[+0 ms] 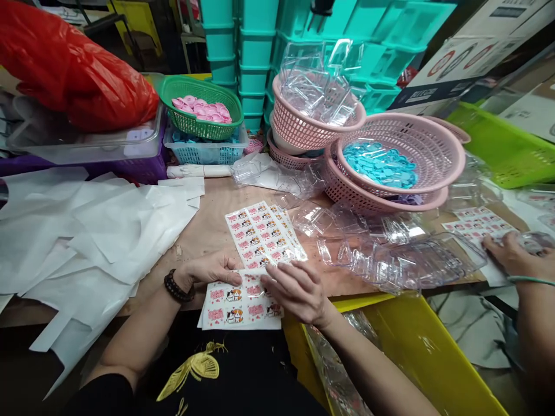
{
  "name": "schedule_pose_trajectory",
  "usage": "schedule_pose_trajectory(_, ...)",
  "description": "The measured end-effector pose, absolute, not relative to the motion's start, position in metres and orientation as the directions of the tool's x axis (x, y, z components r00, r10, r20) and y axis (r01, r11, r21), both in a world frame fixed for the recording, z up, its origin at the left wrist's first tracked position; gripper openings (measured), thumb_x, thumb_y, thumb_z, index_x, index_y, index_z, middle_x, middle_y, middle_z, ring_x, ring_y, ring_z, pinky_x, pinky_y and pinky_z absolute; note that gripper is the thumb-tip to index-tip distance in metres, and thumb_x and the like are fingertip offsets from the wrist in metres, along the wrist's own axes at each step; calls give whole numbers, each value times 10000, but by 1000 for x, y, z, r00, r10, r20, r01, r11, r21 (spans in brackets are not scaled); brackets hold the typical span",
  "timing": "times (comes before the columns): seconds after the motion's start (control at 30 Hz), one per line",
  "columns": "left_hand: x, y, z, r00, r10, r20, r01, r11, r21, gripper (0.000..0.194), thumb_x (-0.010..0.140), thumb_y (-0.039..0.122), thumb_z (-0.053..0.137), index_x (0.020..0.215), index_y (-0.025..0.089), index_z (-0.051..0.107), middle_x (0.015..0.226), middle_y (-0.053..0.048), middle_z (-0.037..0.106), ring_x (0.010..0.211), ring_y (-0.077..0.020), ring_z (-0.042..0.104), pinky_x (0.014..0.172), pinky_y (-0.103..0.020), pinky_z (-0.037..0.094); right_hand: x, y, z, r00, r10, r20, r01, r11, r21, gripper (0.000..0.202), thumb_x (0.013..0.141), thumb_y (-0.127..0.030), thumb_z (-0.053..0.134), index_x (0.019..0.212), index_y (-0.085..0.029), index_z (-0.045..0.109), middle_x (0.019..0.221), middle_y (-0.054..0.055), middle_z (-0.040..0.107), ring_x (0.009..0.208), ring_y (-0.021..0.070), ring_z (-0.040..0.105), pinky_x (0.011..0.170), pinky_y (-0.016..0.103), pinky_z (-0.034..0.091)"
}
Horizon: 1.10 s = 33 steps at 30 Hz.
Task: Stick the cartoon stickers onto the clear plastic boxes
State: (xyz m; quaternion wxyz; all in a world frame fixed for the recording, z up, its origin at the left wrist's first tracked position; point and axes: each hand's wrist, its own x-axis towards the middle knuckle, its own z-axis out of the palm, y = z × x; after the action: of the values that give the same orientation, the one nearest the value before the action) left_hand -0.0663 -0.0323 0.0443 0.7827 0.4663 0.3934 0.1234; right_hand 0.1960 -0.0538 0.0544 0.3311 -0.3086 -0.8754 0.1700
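Observation:
My left hand [212, 270] holds a small stack of sticker sheets [243, 312] at the table's front edge, its thumb lying on top. The sheets are white, printed with pink lettering and cartoon cats. Over the right side of the top sheet is my right hand [299, 289], fingers bent together with the tips at the sheet; its thumb is hidden, and whether a single sticker is between the fingers does not show. Just beyond my hands, more sticker sheets [260, 231] lie fanned on the wooden table [191, 237].
Glossy backing paper [95, 248] heaps at left. Clear plastic cases [390, 263] spread at right, before a pink basket [437, 150] with blue pieces [377, 164]. A green basket [199, 127] holds pink pieces. Another person's hand [515, 251] touches a clear item at far right.

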Motion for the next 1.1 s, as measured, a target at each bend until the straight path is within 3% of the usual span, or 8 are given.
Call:
schedule_pose_trajectory(0.2, -96, -47, 33, 535, 714, -452, 57, 503, 862, 299, 684, 388, 832, 859, 164, 738, 748, -38, 726, 609, -132, 618, 585, -231, 470, 161, 25, 79, -153, 894, 421, 398, 445, -802, 272, 924, -337, 601, 1154, -363, 743, 1065, 60, 656, 969, 236, 623, 842, 428, 536)
schedule_pose_trajectory(0.3, -111, -56, 30, 436, 843, -315, 22, 339, 940, 178, 691, 327, 776, 749, 169, 719, 716, -38, 698, 632, -137, 586, 593, -229, 443, 129, 104, 88, -302, 869, 393, 664, 487, -568, 659, 891, -211, 573, 1530, -280, 425, 1379, 115, 574, 1239, 306, 517, 1036, 488, 431)
schedule_pose_trajectory(0.47, -133, -56, 19, 345, 924, -162, -165, 230, 959, 357, 726, 457, 652, 506, 183, 590, 498, -39, 535, 491, -120, 447, 497, -252, 346, 87, 184, 77, -609, 774, 172, 760, 632, -150, 848, 839, -52, 491, 1608, -90, 136, 1527, 193, 469, 1424, 357, 344, 1157, 558, 214)
schedule_pose_trajectory(0.63, -132, -33, 7, 296, 889, -350, -209, 417, 884, 518, 769, 602, 630, 1037, 163, 684, 515, 1, 620, 293, -77, 349, 363, -234, 221, 77, 193, 63, -602, 776, 189, 687, 624, -373, 822, 807, -25, 485, 1586, -98, 234, 1042, 130, 733, 1035, 280, 616, 1048, 526, 360)
schedule_pose_trajectory(0.77, -104, -16, 10, -5, 935, -354, -323, 334, 886, 808, 734, 412, 784, 1424, 174, 437, 953, -83, 769, 436, -71, 541, 456, -212, 399, 77, 161, 60, -357, 893, 274, 277, 382, -882, 911, 748, -143, 634, 1576, -192, 256, 787, -14, 669, 791, 188, 616, 888, 389, 493)
schedule_pose_trajectory(0.83, -88, -11, 16, -100, 938, -333, -373, 275, 886, 881, 725, 349, 815, 1473, 170, 386, 1094, -116, 749, 735, -141, 698, 666, -237, 523, 75, 131, 59, -232, 954, 189, -60, 180, -982, 983, 698, -225, 742, 1556, -243, 264, 737, -64, 634, 725, 160, 610, 824, 357, 523)
schedule_pose_trajectory(0.97, -63, -8, 25, -76, 974, -212, -451, 156, 879, 790, 658, 362, 862, 1360, 184, 547, 1153, -109, 730, 1034, -237, 698, 899, -321, 544, 71, 62, 56, -174, 980, -100, -452, -170, -876, 964, 608, -289, 871, 1439, -331, 385, 783, -89, 647, 683, 123, 636, 797, 351, 569)
schedule_pose_trajectory(1.1, -49, -17, 20, -147, 967, -208, -475, 116, 872, 757, 642, 411, 847, 1323, 251, 558, 1060, -55, 736, 754, -171, 690, 664, -271, 542, 66, 18, 54, -79, 976, -201, -585, -208, -783, 873, 595, -273, 897, 1345, -343, 455, 852, -82, 662, 717, 111, 670, 864, 356, 584)
